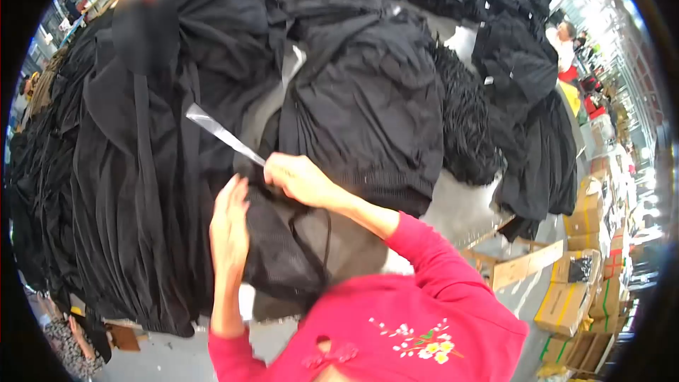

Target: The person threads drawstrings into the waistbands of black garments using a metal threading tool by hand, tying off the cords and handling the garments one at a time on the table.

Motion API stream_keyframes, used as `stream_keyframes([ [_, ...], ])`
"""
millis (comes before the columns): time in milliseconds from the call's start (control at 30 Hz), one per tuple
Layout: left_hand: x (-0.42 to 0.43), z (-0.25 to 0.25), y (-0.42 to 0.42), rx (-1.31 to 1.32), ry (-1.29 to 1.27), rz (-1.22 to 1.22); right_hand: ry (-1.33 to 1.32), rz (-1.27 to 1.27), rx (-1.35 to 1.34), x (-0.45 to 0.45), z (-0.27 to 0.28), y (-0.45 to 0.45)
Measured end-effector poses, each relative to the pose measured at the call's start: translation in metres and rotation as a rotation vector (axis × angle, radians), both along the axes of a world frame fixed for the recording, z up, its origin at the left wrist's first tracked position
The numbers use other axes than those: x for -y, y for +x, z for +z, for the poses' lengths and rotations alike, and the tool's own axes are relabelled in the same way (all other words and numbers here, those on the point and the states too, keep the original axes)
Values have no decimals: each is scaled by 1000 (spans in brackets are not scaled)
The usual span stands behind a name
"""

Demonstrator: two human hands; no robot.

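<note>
My right hand (296, 176) is closed around one end of a long, flat, silvery blade-like tool (221, 132), which slants up and to the left over black cloth. Whether it is a knife or one blade of scissors I cannot make out. My left hand (230, 228) lies with fingers stretched out on the edge of a black garment (283, 249) with a dark cord, and seems to hold nothing. Left of that hand spreads a large pile of black garments (141, 191). Just beyond my right hand rests a bundled black garment (361, 106) with a ribbed hem.
More black clothing (523, 92) covers the grey table (460, 201) at the back and right. Cardboard boxes (566, 297) and a wooden board (527, 265) stand to the right. Another person (564, 46) is at the far right, and a person's arm (81, 339) shows at lower left.
</note>
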State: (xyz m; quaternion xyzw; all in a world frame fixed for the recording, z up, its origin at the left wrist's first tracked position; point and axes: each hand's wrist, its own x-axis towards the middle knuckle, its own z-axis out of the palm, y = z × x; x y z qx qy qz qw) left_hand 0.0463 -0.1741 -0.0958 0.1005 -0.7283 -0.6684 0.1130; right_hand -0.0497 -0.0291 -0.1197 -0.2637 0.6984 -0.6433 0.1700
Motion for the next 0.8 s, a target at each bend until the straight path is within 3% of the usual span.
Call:
stream_keyframes([
  [33, -16, -10, -12, 1, 159, -68, 29, 60, -126, -9, -1, 28],
  [67, -30, -18, -14, -47, 256, -131, 49, 14, 22, -16, -2, 55],
  [100, -49, -21, -19, 121, 513, -87, 72, -29, 159, -25, -1, 73],
  [167, -69, -28, -22, 292, 708, -137, -10, -71, 256, -53, 1, 95],
  [200, -76, -39, -24, 328, 797, -202, 61, -123, -131, -71, -25, 102],
  [267, -81, -40, -30, 337, 722, -154, 346, -353, -546, -120, -30, 106],
  [333, -75, -44, -30, 375, 622, -255, 785, -575, -592, -163, -26, 96],
  [367, -88, -40, -29, 417, 641, -221, 776, -663, -695, -175, -31, 84],
  [467, -126, -61, -26, 487, 579, -101, 1013, -508, -837, -189, -61, 48],
  [533, -139, -73, -28, 502, 620, -34, 1015, -453, -825, -185, -86, 33],
  [667, -167, -95, -22, 298, 554, -130, 1102, -452, -971, -166, -78, 3],
  [800, -192, -94, -18, -37, 308, -102, 855, -249, -932, -123, -42, -35],
])
